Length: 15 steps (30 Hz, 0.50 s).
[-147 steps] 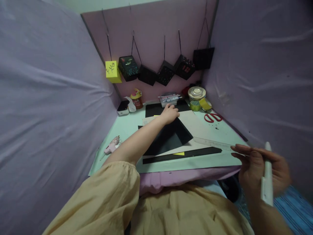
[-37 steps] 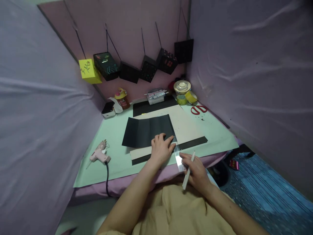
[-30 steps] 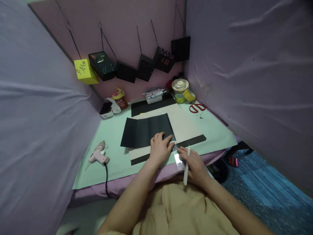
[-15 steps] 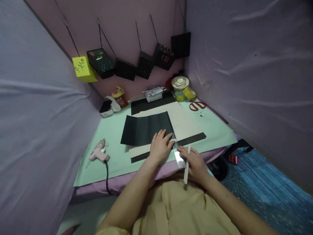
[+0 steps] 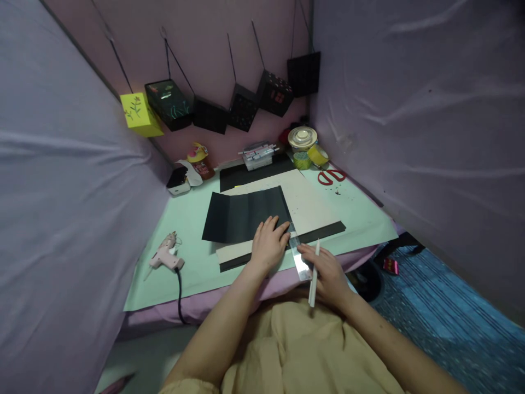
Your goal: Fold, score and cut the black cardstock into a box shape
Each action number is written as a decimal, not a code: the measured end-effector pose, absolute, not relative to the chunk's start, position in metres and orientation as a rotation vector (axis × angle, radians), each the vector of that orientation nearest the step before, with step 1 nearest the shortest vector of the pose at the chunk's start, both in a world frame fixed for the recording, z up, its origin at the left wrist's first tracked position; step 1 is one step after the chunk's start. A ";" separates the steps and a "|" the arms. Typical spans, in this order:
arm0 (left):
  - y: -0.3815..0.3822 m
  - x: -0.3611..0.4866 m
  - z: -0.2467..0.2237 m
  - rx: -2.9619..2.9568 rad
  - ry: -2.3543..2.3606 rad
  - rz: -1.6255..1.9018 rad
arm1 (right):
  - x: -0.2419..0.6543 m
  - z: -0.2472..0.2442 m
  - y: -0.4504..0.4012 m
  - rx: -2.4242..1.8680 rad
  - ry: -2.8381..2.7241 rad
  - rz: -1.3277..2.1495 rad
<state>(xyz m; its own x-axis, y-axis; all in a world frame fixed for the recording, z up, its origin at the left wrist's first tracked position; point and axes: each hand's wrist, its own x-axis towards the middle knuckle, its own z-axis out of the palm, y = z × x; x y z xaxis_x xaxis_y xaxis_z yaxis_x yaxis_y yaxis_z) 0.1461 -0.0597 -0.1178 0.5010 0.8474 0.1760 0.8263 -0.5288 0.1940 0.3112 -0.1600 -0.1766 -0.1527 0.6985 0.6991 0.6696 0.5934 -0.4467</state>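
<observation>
A creased black sheet lies on a pale board. A clear ruler runs along the sheet's right edge and sticks out past the table's front. My left hand lies with fingers spread on the sheet's lower right corner and the ruler's upper part. Beside the ruler's lower end, my right hand has its fingers closed round a white pen-like tool, with the tip pointing up and away from me. The thumb and fingertips are close to the ruler's edge.
A pink glue gun with a black cord lies at the left. Red-handled scissors, tape rolls and a lidded tub are at the back right. A box of pens stands at the back; small boxes hang above.
</observation>
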 end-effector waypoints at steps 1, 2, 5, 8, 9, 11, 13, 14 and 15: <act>-0.060 0.146 -0.118 2.648 1.482 0.384 | 0.311 -0.176 -0.160 -1.103 -1.858 0.041; -0.060 0.146 -0.118 2.649 1.483 0.383 | 0.311 -0.176 -0.160 -1.103 -1.857 0.045; -0.060 0.146 -0.118 2.653 1.490 0.381 | 0.311 -0.176 -0.160 -1.107 -1.854 0.057; -0.060 0.146 -0.118 2.655 1.488 0.390 | 0.311 -0.176 -0.160 -1.108 -1.854 0.061; -0.060 0.146 -0.118 2.657 1.485 0.393 | 0.311 -0.176 -0.160 -1.107 -1.853 0.059; -0.060 0.146 -0.119 2.658 1.482 0.396 | 0.311 -0.175 -0.160 -1.103 -1.850 0.053; -0.060 0.146 -0.119 2.659 1.482 0.397 | 0.311 -0.176 -0.159 -1.094 -1.844 0.048; -0.060 0.146 -0.119 2.661 1.482 0.400 | 0.311 -0.176 -0.159 -1.091 -1.842 0.049; -0.060 0.146 -0.119 2.662 1.482 0.404 | 0.311 -0.176 -0.159 -1.091 -1.843 0.054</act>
